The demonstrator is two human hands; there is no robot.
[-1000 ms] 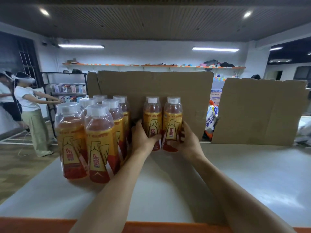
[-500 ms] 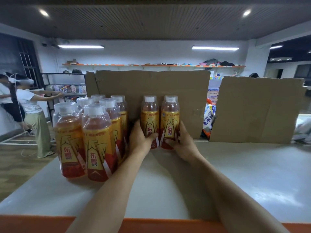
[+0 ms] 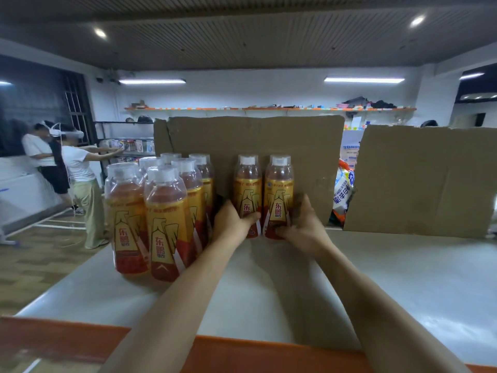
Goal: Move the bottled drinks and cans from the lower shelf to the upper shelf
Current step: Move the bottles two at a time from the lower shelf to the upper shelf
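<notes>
White shelf, orange front edge. Left bottle, right bottle: upright, side by side, backed by cardboard sheet. Left hand fingers wrap one, right hand the other. Bottle cluster crowds left; second cardboard right

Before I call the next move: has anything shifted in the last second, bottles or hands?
Nothing visibly changed. The left hand still grips the left bottle and the right hand still grips the right bottle. Both bottles stand upright on the shelf in front of the cardboard, apart from the bottle cluster. Only the view drifted slightly.
</notes>
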